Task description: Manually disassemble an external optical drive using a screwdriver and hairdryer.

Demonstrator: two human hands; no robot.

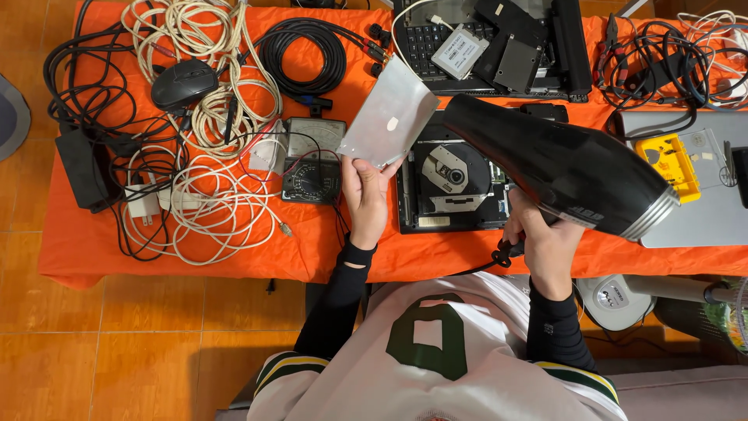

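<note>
One desk [195,249] under an orange cloth carries everything. Two laptops lie on it: a black one [573,54] at the top, cut off by the frame, and a grey one [701,218] at the right edge, also cut off. One black dryer [561,168] hangs above the desk, its long axis slanting from upper left to lower right, the narrow nozzle pointing up-left toward the pouch and the ribbed silver rear end facing lower right. The right hand [541,238] is closed round its handle, which the fingers mostly hide. One opened disc drive [452,179] lies partly under the dryer. One silver pouch [388,113] stands tilted, long axis running up-right; the left hand [365,195] pinches its lower edge. One meter [313,160] and one mouse [184,84] sit among tangled cables, too knotted to count.
</note>
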